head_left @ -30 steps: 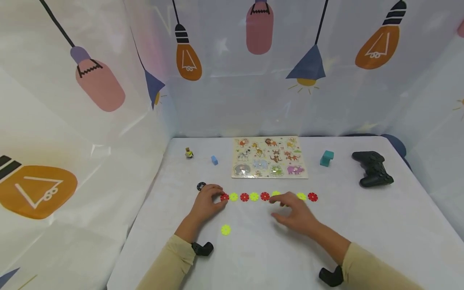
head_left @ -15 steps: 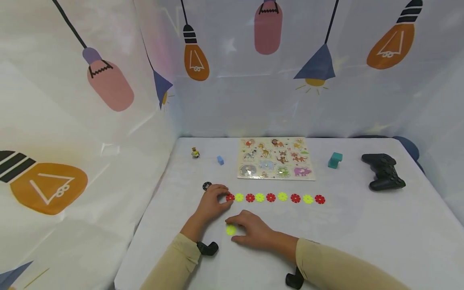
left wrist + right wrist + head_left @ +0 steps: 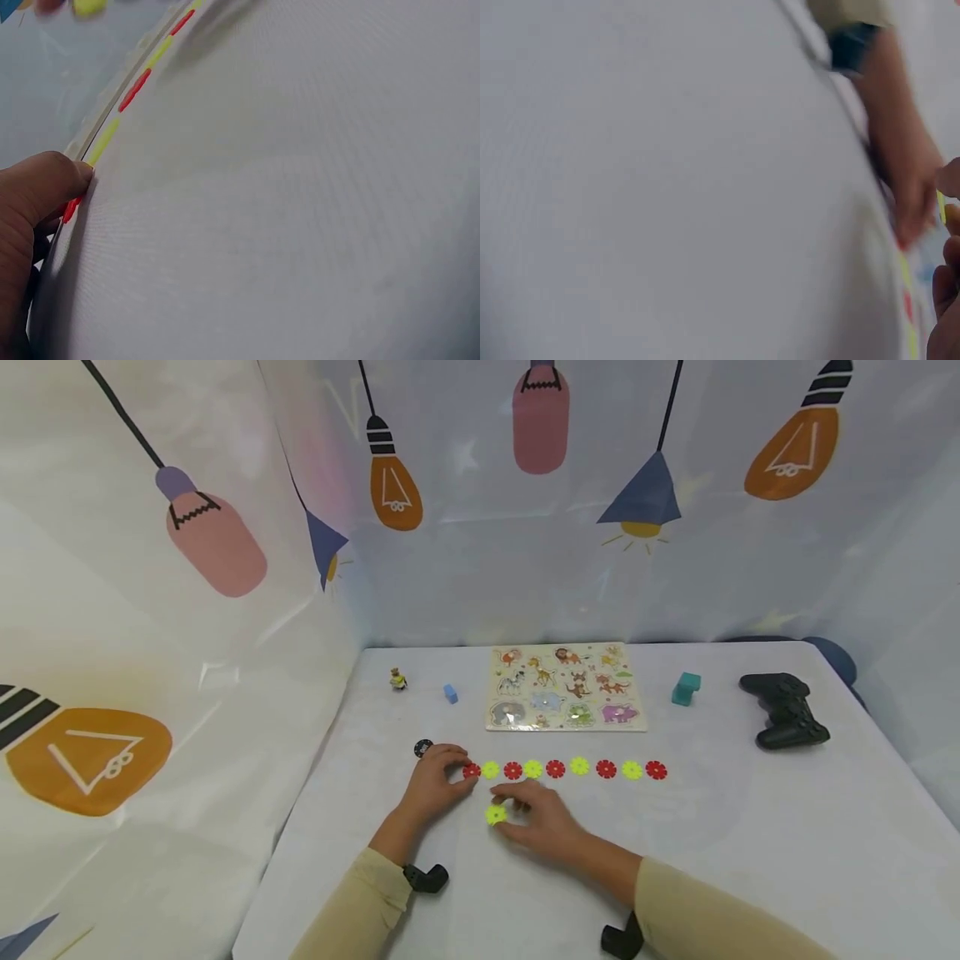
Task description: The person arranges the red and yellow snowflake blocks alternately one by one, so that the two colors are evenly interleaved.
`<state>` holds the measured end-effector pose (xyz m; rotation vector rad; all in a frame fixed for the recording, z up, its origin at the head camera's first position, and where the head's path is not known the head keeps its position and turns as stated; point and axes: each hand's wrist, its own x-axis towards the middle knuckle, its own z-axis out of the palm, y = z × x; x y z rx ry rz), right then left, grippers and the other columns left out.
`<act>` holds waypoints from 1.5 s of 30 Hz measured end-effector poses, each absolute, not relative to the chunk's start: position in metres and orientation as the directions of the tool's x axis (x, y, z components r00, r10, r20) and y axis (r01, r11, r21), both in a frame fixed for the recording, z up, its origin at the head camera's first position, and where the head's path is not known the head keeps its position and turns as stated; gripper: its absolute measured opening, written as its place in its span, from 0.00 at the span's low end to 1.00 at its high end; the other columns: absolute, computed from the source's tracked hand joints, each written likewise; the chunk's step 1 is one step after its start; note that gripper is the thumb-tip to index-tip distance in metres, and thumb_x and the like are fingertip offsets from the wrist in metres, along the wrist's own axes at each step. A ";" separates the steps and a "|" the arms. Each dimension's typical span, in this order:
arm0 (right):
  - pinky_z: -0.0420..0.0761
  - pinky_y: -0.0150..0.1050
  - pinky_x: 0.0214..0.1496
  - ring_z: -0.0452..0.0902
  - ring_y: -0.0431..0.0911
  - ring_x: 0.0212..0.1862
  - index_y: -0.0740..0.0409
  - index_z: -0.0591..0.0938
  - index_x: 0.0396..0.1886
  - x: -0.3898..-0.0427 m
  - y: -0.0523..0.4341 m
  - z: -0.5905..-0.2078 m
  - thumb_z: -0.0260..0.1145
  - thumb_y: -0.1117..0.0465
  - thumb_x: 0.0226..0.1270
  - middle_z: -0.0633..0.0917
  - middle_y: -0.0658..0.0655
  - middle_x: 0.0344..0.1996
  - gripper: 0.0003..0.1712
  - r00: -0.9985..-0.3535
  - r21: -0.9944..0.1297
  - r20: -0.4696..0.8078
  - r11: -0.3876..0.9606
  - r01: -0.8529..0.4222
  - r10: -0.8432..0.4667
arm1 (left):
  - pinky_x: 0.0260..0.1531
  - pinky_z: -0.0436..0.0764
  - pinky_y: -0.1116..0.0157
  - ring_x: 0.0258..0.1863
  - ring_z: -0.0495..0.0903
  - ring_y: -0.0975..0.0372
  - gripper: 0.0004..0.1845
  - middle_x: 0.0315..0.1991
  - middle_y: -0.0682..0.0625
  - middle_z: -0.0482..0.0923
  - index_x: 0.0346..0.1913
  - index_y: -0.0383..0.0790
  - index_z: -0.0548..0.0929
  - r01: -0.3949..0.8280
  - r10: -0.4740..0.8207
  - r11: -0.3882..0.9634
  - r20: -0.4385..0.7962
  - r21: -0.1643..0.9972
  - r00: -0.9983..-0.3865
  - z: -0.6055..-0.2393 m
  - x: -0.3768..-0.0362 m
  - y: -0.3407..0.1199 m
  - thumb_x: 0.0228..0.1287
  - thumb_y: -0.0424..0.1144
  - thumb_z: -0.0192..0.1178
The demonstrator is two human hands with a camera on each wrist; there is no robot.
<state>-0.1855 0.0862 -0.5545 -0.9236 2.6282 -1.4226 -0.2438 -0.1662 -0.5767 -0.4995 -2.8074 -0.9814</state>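
A row of notched plastic discs, red and yellow by turns, lies across the white table. At its left end my left hand (image 3: pixel 437 785) holds the red disc (image 3: pixel 471 771) between thumb and fingers; in the left wrist view the thumb (image 3: pixel 60 180) covers part of it. Just in front of the row, my right hand (image 3: pixel 543 818) pinches a yellow disc (image 3: pixel 496 814) between thumb and finger. That disc shows raised off the table at the top of the left wrist view. A red disc (image 3: pixel 656 770) ends the row on the right.
Behind the row lies an animal puzzle board (image 3: pixel 566 687). A black round chip (image 3: pixel 423 747) is beside the left hand. Farther back are a toy figure (image 3: pixel 397 679), a small blue block (image 3: pixel 450 693) and a teal block (image 3: pixel 686 688). A black game controller (image 3: pixel 784 711) lies at right.
My right hand has come left from the row to the loose yellow disc, picked it up and moved it back towards the row. My left hand stays on the red disc.
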 end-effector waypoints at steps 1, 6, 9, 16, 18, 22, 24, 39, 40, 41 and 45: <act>0.79 0.35 0.42 0.74 0.41 0.41 0.53 0.81 0.58 -0.188 0.103 -0.551 0.76 0.60 0.57 0.83 0.41 0.45 0.28 -0.851 -0.777 0.278 0.417 -0.472 -0.446 | 0.60 0.72 0.55 0.58 0.73 0.60 0.14 0.51 0.56 0.79 0.43 0.47 0.87 0.343 0.264 0.735 0.219 0.585 -0.939 -0.578 -0.243 -0.167 0.56 0.48 0.72; 0.77 0.33 0.39 0.73 0.46 0.41 0.57 0.80 0.60 -0.199 0.212 -0.542 0.76 0.63 0.57 0.84 0.50 0.45 0.29 -0.920 -0.719 0.359 0.583 -0.379 -0.156 | 0.60 0.72 0.55 0.58 0.73 0.59 0.14 0.52 0.56 0.79 0.43 0.48 0.86 0.327 0.248 0.731 0.213 0.599 -0.945 -0.579 -0.241 -0.169 0.55 0.48 0.73; 0.74 0.30 0.38 0.71 0.47 0.43 0.57 0.78 0.62 -0.197 0.266 -0.544 0.75 0.63 0.59 0.83 0.53 0.46 0.30 -0.948 -0.667 0.318 0.705 -0.240 -0.022 | 0.60 0.72 0.55 0.58 0.73 0.60 0.14 0.51 0.56 0.79 0.43 0.48 0.86 0.331 0.246 0.729 0.222 0.599 -0.943 -0.577 -0.241 -0.172 0.55 0.47 0.73; 0.70 0.40 0.39 0.69 0.49 0.44 0.58 0.76 0.64 -0.197 0.313 -0.560 0.71 0.59 0.63 0.82 0.58 0.47 0.30 -0.975 -0.608 0.214 0.789 -0.090 0.054 | 0.60 0.72 0.55 0.58 0.73 0.59 0.13 0.51 0.56 0.79 0.42 0.49 0.86 0.318 0.229 0.728 0.222 0.607 -0.948 -0.575 -0.240 -0.178 0.54 0.46 0.74; 0.71 0.37 0.39 0.69 0.48 0.43 0.57 0.76 0.64 -0.200 0.315 -0.565 0.71 0.58 0.63 0.82 0.57 0.46 0.29 -0.977 -0.600 0.208 0.795 -0.091 0.045 | 0.60 0.73 0.55 0.57 0.73 0.59 0.13 0.51 0.56 0.79 0.42 0.49 0.86 0.315 0.232 0.730 0.213 0.607 -0.949 -0.575 -0.239 -0.179 0.54 0.46 0.74; 0.72 0.31 0.38 0.70 0.48 0.43 0.57 0.77 0.62 -0.204 0.317 -0.572 0.71 0.56 0.63 0.82 0.56 0.45 0.28 -0.978 -0.593 0.209 0.798 -0.110 0.021 | 0.60 0.72 0.56 0.58 0.73 0.60 0.14 0.51 0.56 0.78 0.43 0.48 0.86 0.301 0.228 0.732 0.196 0.611 -0.954 -0.574 -0.237 -0.178 0.55 0.47 0.73; 0.72 0.30 0.38 0.70 0.48 0.43 0.56 0.78 0.62 -0.205 0.317 -0.573 0.71 0.55 0.64 0.83 0.56 0.46 0.27 -0.978 -0.588 0.210 0.800 -0.120 0.008 | 0.61 0.72 0.57 0.58 0.72 0.60 0.14 0.51 0.56 0.78 0.43 0.48 0.86 0.295 0.226 0.730 0.190 0.616 -0.955 -0.573 -0.236 -0.176 0.55 0.46 0.73; 0.77 0.45 0.44 0.72 0.52 0.46 0.56 0.77 0.63 -0.205 0.320 -0.570 0.71 0.51 0.64 0.82 0.59 0.50 0.30 -0.992 -0.595 0.123 0.798 -0.093 -0.024 | 0.60 0.72 0.56 0.57 0.72 0.60 0.13 0.51 0.56 0.79 0.42 0.46 0.87 0.310 0.233 0.721 0.204 0.619 -0.951 -0.574 -0.237 -0.168 0.55 0.45 0.74; 0.77 0.44 0.44 0.72 0.52 0.47 0.56 0.77 0.63 -0.205 0.320 -0.569 0.71 0.50 0.64 0.82 0.59 0.51 0.30 -0.993 -0.607 0.117 0.790 -0.088 -0.020 | 0.60 0.72 0.56 0.58 0.72 0.60 0.13 0.51 0.56 0.79 0.42 0.46 0.87 0.307 0.232 0.723 0.201 0.619 -0.952 -0.573 -0.236 -0.168 0.55 0.45 0.74; 0.76 0.42 0.45 0.72 0.51 0.47 0.56 0.76 0.63 -0.204 0.320 -0.568 0.70 0.48 0.65 0.82 0.59 0.52 0.31 -0.993 -0.617 0.113 0.783 -0.082 -0.014 | 0.60 0.72 0.55 0.58 0.72 0.59 0.13 0.51 0.55 0.78 0.42 0.46 0.87 0.306 0.233 0.724 0.199 0.619 -0.952 -0.573 -0.235 -0.168 0.55 0.45 0.73; 0.73 0.29 0.42 0.70 0.49 0.46 0.56 0.75 0.65 -0.198 0.317 -0.562 0.66 0.48 0.68 0.81 0.59 0.53 0.30 -0.994 -0.661 0.109 0.748 -0.054 0.025 | 0.60 0.72 0.54 0.58 0.72 0.59 0.15 0.52 0.55 0.78 0.44 0.46 0.87 0.297 0.234 0.724 0.183 0.623 -0.955 -0.574 -0.232 -0.168 0.56 0.47 0.72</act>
